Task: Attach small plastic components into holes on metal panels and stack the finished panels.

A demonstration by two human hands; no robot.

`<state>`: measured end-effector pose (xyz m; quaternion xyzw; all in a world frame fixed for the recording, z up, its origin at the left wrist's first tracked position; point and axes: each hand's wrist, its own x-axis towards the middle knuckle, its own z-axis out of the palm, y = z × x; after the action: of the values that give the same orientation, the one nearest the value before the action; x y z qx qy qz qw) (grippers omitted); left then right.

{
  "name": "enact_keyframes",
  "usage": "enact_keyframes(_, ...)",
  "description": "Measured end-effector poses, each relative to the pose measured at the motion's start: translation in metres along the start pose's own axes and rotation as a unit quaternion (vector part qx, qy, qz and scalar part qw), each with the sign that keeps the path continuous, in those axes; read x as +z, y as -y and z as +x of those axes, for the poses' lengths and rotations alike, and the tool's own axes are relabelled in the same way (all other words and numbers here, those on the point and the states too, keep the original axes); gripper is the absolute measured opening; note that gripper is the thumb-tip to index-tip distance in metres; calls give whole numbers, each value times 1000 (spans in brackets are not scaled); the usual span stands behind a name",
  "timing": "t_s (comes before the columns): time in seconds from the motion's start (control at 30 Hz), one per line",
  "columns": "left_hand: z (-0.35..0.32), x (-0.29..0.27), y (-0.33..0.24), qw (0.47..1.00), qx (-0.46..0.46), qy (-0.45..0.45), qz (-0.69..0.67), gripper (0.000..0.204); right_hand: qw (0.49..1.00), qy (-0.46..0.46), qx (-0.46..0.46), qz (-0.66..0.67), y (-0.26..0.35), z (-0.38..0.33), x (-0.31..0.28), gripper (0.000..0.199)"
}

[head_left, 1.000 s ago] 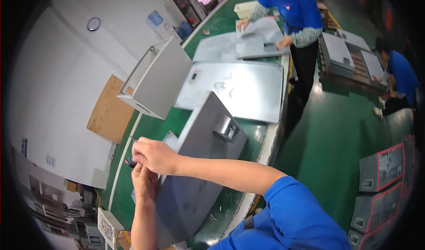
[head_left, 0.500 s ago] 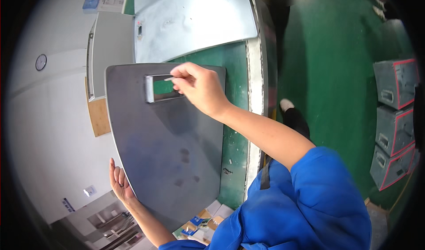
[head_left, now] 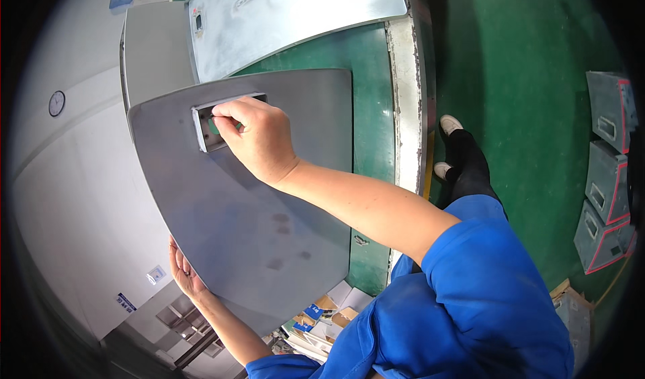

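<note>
A large grey panel (head_left: 228, 211) with rounded corners stands tilted over the green worktop in front of me. My left hand (head_left: 187, 271) holds its left edge low down, with the fingers partly behind it. Near the panel's top is a rectangular opening with a raised rim (head_left: 200, 130). My right hand (head_left: 259, 137) is at this opening, thumb and forefinger pinched together at its left part. Whatever lies between those fingertips is too small or hidden to make out. Several dark smudges (head_left: 281, 224) mark the panel's lower face.
Another pale, shiny panel (head_left: 302, 16) lies farther up the green worktop (head_left: 373, 110), which has a worn white edge (head_left: 406, 110). Grey bins with pink edging (head_left: 608, 174) are stacked on the floor at the right. Cardboard and papers (head_left: 329, 312) lie below the panel.
My right hand has moved left and slightly down, to the left part of the opening. The panel leans differently, its top shifted left. A thin light piece seen in the right fingertips no longer shows.
</note>
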<state>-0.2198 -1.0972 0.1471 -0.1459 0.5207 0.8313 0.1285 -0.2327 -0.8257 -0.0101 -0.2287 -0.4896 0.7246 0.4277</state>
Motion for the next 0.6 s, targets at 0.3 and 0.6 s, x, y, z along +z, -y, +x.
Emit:
enact_keyframes(0.3, 0, 0, 1, 999, -15, 37, 0, 25, 998, -29, -22, -55, -2, -5, 17, 6)
enact_keyframes(0.6, -10, 11, 9, 999, 25, -4, 48, 26, 998, -16, -52, -36, -4, -4, 12, 11)
